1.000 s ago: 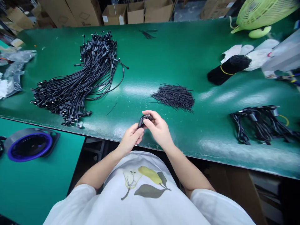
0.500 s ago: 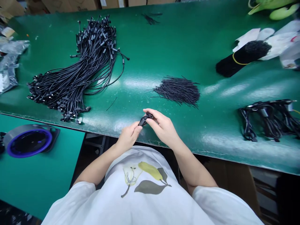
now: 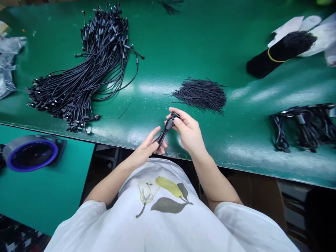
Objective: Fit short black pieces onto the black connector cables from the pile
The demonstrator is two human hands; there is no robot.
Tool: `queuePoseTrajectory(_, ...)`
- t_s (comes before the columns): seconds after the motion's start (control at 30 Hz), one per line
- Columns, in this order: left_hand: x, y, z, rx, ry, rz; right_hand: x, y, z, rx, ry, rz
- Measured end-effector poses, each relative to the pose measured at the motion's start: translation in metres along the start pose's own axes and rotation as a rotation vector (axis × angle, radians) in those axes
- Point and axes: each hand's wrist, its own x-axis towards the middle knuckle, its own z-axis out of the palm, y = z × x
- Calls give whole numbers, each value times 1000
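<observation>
A black cable [image 3: 164,133], folded into a short bundle, slants between my two hands at the table's front edge. My right hand [image 3: 189,133] pinches its upper end, where a connector with a metal tip pokes out past the fingers. Lower down, my left hand [image 3: 146,146] is closed loosely round the folded loops, with the thumb on top; part of the bundle is hidden there. Just beyond my hands lies a pile of thin black ties [image 3: 201,95]. A single tie [image 3: 124,111] rests apart from it on the left.
A large heap of black cables [image 3: 97,66] spreads over the left of the green table [image 3: 157,45]. To the right sit several bundled cables [image 3: 301,126] and a thick black bundle with a yellow band [image 3: 273,57]. A purple-rimmed round object [image 3: 33,154] stands on the lower left surface.
My right hand has moved up and away with the connector end. More of the folded bundle now shows between my hands, and my left fingers have loosened somewhat. The view has tilted slightly downward.
</observation>
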Motion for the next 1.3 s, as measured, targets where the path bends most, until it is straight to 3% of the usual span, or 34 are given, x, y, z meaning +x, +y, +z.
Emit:
queuePoseTrajectory(0.13,4,0,1,-188,52,-54,-1,1,4,-146,-59,-56)
queuePoseTrajectory(0.23,9,9,0,-327,184,74,-11,7,12,-218,-25,-141)
queuePoseTrajectory(0.37,16,23,0,-288,430,197,-28,27,25,-381,-205,-193)
queuePoseTrajectory(0.5,22,25,4,-242,534,300,-35,40,34,-483,-187,-344)
queuePoseTrajectory(0.7,26,20,8,-287,531,271,-33,35,38,-409,-230,-274)
queuePoseTrajectory(0.83,26,17,10,-257,493,243,-33,36,43,-179,-260,-135)
queuePoseTrajectory(1.03,31,12,10,-228,459,262,-32,38,59,196,-186,128)
queuePoseTrajectory(1.17,33,21,-14,-290,423,251,-33,36,54,193,-235,138)
queuePoseTrajectory(1.3,15,35,-48,-205,379,206,-35,29,25,-38,-322,-13)
